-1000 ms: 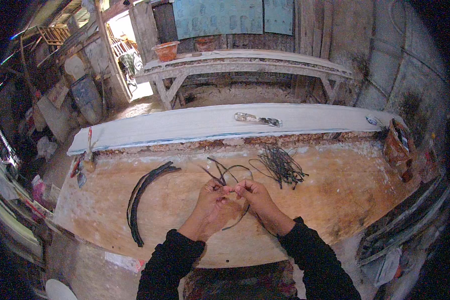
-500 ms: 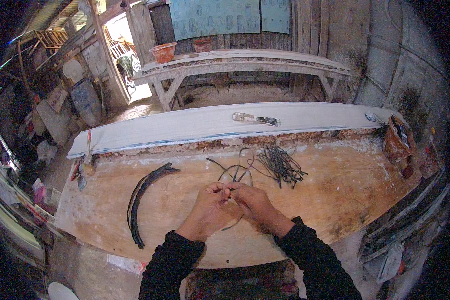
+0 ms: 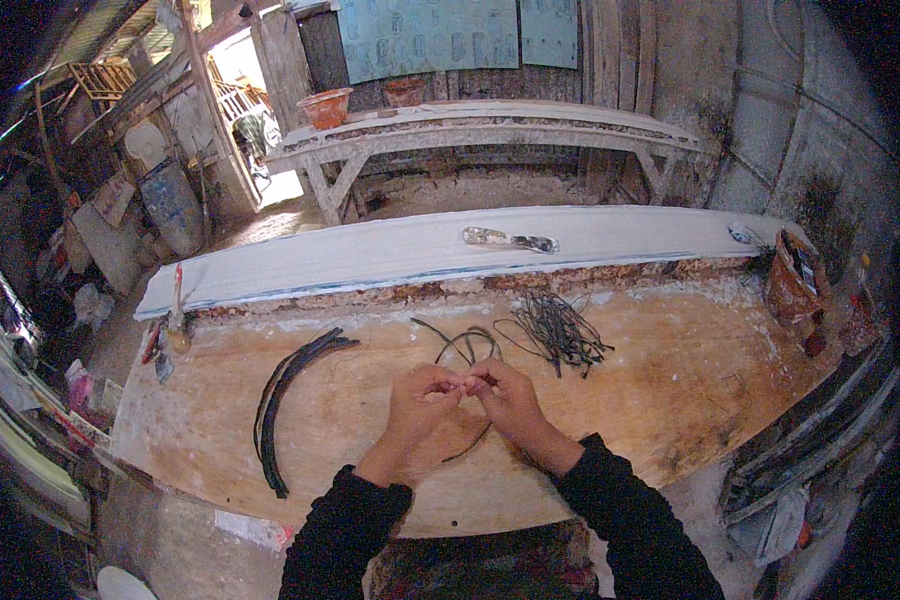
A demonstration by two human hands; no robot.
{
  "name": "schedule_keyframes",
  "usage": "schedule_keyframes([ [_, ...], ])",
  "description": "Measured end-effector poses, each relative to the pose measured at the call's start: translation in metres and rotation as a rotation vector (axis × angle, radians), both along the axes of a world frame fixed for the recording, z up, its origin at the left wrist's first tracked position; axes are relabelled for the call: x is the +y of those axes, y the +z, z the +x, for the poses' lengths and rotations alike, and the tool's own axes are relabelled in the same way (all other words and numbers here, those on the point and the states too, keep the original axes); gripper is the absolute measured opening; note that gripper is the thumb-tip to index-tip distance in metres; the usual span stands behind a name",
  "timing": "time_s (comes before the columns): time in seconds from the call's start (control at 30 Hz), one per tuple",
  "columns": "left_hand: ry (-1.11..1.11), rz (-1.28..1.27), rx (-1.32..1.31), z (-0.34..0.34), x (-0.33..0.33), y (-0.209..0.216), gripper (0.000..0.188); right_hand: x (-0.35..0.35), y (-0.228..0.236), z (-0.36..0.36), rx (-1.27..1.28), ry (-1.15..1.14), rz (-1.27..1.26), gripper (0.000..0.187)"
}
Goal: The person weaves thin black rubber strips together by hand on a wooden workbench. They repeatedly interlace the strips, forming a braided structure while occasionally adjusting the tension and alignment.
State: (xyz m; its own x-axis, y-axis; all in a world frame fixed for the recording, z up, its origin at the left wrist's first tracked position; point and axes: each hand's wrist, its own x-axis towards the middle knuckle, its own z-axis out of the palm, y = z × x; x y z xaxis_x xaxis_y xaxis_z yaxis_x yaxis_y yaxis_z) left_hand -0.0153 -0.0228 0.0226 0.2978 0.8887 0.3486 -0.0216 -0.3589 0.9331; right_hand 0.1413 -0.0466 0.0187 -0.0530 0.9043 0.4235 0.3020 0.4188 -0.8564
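Note:
My left hand (image 3: 418, 408) and my right hand (image 3: 510, 400) meet above the wooden board (image 3: 370, 380), both closed in a pinch with fingertips nearly touching. Between them they grip a thin dark strip (image 3: 471, 445), whose tail hangs down below the fingers; the pinched part is mostly hidden. Just beyond my fingertips, loose curled dark strips (image 3: 457, 346) lie on the board. A tangled heap of thin black strips (image 3: 562, 335) is to the right of these. Off to the left rests a curved bundle of long black strips (image 3: 279, 410).
Across the board's far side runs a white plank (image 3: 370, 250) bearing a stained scraper-like tool (image 3: 510, 240). A brush (image 3: 178, 310) stands at the far left, and a spattered orange bucket (image 3: 798, 280) at the far right. Behind is a long bench (image 3: 490, 130) with an orange basin (image 3: 325, 108).
My hands have shifted slightly, and the right fingers have curled in closer against the left. A strip loop beyond my fingertips has changed shape. The bundles lie as before.

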Motion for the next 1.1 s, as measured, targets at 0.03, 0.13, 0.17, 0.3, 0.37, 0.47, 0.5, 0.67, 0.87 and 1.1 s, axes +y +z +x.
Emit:
schedule_keyframes([
  [0.03, -0.003, 0.076, -0.005, 0.0, -0.001, 0.0, 0.017, 0.001, -0.001, -0.002, 0.091, 0.017, -0.084, 0.011],
  [0.13, 0.042, 0.14, 0.02, 0.002, -0.006, 0.002, 0.017, -0.001, 0.01, -0.001, 0.325, 0.123, -0.31, 0.012],
  [0.17, 0.048, 0.139, 0.007, 0.002, -0.007, 0.0, 0.018, -0.002, 0.018, 0.0, 0.396, 0.168, -0.381, 0.013],
  [0.3, 0.032, 0.161, -0.002, 0.002, -0.006, -0.002, 0.023, -0.006, 0.029, 0.003, 0.573, 0.236, -0.54, 0.014],
  [0.37, 0.009, 0.115, -0.018, 0.003, -0.009, 0.002, 0.024, -0.005, 0.028, 0.003, 0.615, 0.221, -0.544, 0.014],
  [0.47, -0.003, -0.007, -0.056, 0.003, -0.011, 0.003, 0.027, -0.002, 0.019, 0.002, 0.622, 0.233, -0.481, 0.011],
  [0.5, 0.008, -0.012, -0.046, 0.003, -0.01, -0.001, 0.029, -0.002, 0.018, 0.002, 0.575, 0.199, -0.45, 0.012],
  [0.67, 0.011, -0.053, -0.169, 0.005, -0.007, -0.004, 0.039, -0.002, 0.01, -0.001, 0.392, 0.09, -0.298, 0.016],
  [0.87, -0.012, -0.16, -0.281, 0.004, -0.005, -0.002, 0.04, -0.002, 0.014, 0.003, 0.296, 0.115, -0.247, 0.016],
  [1.1, 0.099, 0.011, -0.014, 0.009, -0.014, 0.002, 0.027, -0.001, 0.009, 0.002, 0.047, 0.018, -0.14, 0.013],
])
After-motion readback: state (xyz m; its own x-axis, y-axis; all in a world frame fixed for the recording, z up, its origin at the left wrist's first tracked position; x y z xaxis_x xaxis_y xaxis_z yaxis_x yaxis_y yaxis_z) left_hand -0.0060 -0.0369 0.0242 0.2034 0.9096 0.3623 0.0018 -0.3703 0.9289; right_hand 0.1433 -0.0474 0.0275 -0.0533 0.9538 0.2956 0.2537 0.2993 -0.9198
